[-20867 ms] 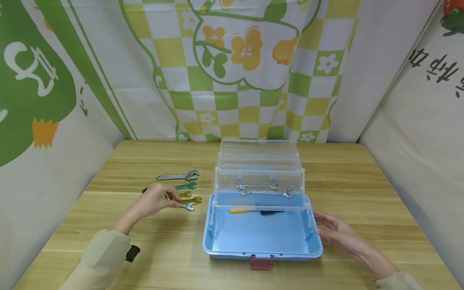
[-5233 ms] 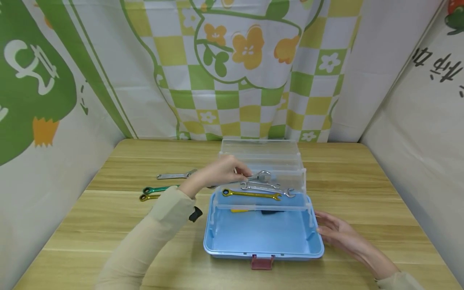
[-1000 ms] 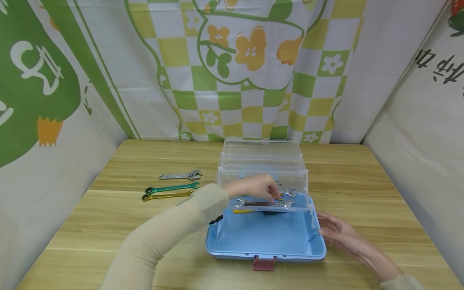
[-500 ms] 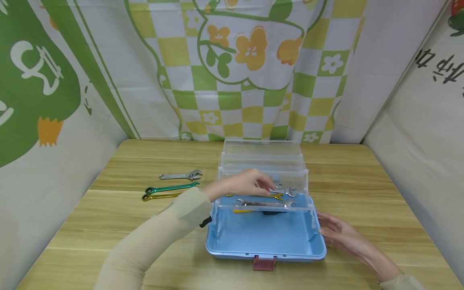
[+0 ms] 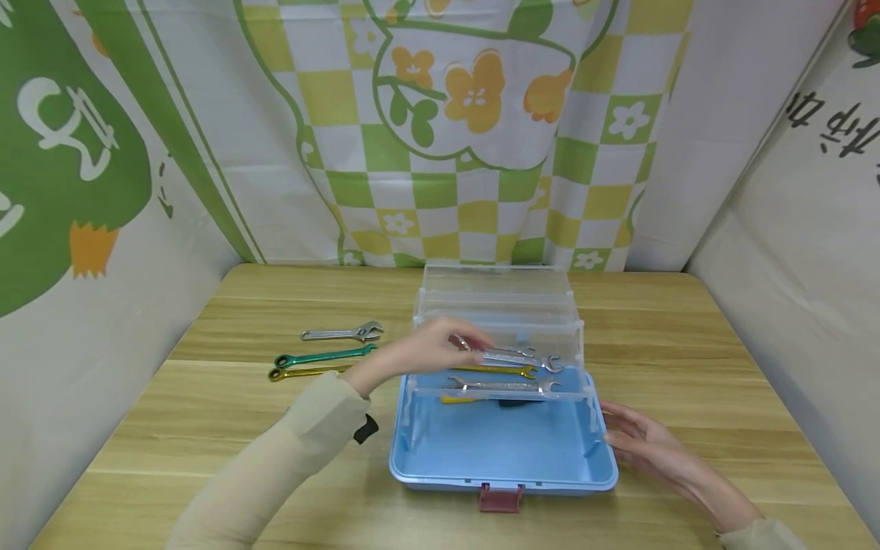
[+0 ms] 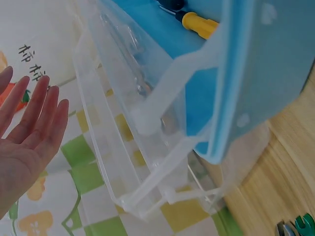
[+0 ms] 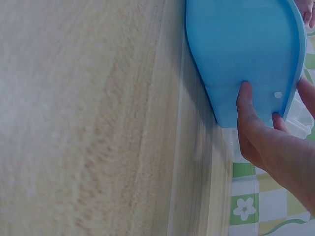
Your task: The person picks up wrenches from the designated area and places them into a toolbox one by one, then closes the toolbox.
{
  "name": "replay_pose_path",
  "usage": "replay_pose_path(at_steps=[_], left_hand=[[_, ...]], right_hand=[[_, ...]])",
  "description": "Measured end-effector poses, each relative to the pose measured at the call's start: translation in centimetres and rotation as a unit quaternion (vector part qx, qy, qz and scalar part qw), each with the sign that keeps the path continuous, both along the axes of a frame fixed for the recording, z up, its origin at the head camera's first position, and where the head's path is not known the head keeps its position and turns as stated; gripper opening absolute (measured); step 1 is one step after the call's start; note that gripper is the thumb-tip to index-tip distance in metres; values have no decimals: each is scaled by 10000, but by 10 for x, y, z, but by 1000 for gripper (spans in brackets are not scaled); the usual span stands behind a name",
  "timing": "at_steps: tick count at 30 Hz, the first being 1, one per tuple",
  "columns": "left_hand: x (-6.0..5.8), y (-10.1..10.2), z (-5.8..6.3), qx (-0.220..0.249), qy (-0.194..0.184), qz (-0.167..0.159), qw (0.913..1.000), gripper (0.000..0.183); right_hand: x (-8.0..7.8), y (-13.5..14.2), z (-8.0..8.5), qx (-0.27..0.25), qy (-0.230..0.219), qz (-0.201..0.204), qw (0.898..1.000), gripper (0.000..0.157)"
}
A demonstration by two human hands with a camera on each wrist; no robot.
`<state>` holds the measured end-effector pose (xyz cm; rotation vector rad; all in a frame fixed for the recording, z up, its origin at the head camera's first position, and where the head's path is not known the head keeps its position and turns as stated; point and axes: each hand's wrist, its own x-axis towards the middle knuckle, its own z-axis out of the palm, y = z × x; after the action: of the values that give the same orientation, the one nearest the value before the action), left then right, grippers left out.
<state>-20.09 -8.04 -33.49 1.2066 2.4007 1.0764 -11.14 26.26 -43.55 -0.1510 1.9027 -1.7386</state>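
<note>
Toolbox [image 5: 505, 447]: touched at right by right hand [image 5: 649, 447], fingers extended. Double open-end wrench [image 5: 505, 386]: laid in toolbox's front tray [image 5: 577, 396]; loading apparently underway. Left hand [image 5: 429, 350]: empty, fingers relaxed. Gold ratcheting wrench [image 5: 305, 372]: left of toolbox; pinch presumably needed next.

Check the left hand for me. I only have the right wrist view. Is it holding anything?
Observer: No. In the left wrist view the left hand has its fingers extended with nothing in them.
Operator: Any tools outside the box?
Observer: Three wrenches lie on the table, to the left in the head view: a silver adjustable wrench, a green wrench and a gold wrench.
Operator: Anything in the bottom of the box?
Observer: Yes, a yellow-handled tool lies inside the blue toolbox.
</note>
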Motion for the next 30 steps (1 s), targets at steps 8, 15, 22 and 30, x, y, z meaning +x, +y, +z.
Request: replay_pose_path(at_steps=[8, 15, 22, 30], left_hand=[[7, -28, 1, 317, -158, 490, 9982, 26], [13, -52, -7, 438, -26, 960, 9944, 26], [15, -73, -15, 674, -61, 1368, 9883, 25], [26, -89, -10, 907, -145, 1841, 9786, 22]], right_hand=[[-1, 0, 0, 34, -63, -13, 10000, 68], [0, 0, 0, -8, -3, 46, 10000, 68], [-1, -1, -1, 68, -95, -17, 9999, 70], [-1, -1, 1, 59, -105, 30, 9999, 69]])
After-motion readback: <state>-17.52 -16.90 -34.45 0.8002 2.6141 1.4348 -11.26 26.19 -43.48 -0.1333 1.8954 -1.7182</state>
